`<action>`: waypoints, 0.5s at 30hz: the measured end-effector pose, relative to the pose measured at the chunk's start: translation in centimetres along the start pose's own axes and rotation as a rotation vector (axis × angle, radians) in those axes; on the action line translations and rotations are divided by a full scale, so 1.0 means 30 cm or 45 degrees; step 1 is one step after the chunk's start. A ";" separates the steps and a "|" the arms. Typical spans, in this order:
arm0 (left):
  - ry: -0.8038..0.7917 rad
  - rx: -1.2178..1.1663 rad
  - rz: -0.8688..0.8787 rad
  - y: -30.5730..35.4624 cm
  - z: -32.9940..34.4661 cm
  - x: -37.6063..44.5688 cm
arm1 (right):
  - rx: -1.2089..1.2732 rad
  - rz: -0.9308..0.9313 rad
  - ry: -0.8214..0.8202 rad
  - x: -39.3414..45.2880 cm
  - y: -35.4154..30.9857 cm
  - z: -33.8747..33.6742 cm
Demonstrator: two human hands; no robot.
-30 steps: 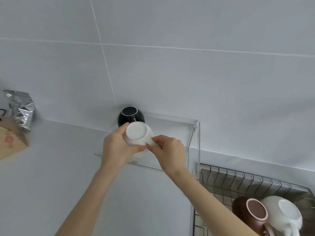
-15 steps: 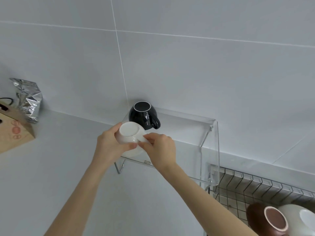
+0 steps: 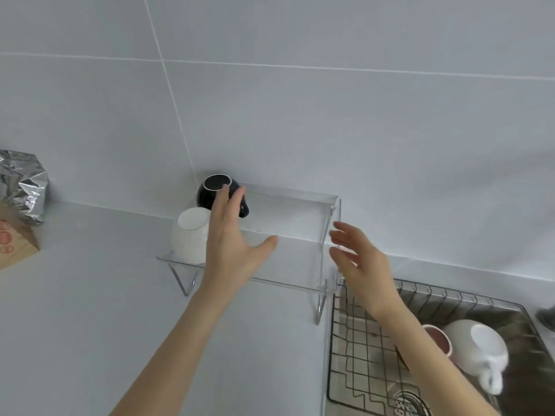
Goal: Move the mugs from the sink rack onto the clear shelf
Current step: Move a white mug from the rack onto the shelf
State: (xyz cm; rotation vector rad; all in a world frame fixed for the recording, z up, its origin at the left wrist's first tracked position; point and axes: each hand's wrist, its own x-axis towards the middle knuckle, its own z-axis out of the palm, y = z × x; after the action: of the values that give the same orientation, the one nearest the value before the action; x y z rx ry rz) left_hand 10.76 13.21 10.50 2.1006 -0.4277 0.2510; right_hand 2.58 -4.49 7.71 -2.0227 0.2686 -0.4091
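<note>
Both spread, empty: left hand (image 3: 231, 250) just beside white mug (image 3: 189, 235) (upside down, near shelf (image 3: 288, 211) edge); could nudge it off.

two mugs (image 3: 192, 235) on shelf (image 3: 288, 274), rack (image 3: 360, 355) right

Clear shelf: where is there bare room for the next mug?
Free: the clear shelf from the black mug rightward to its end wall. Crowded: the left end, with the black mug and white mug close together.
</note>
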 end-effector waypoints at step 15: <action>-1.160 -0.013 -0.164 0.107 0.840 -0.425 | -0.316 0.859 0.170 -0.395 0.582 -0.452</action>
State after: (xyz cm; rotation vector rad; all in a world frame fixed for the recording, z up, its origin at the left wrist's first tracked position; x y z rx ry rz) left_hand -1.94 -7.11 -4.80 2.1229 -0.8039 -0.8150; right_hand -13.93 -19.32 -3.94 -1.9970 1.0888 -0.0825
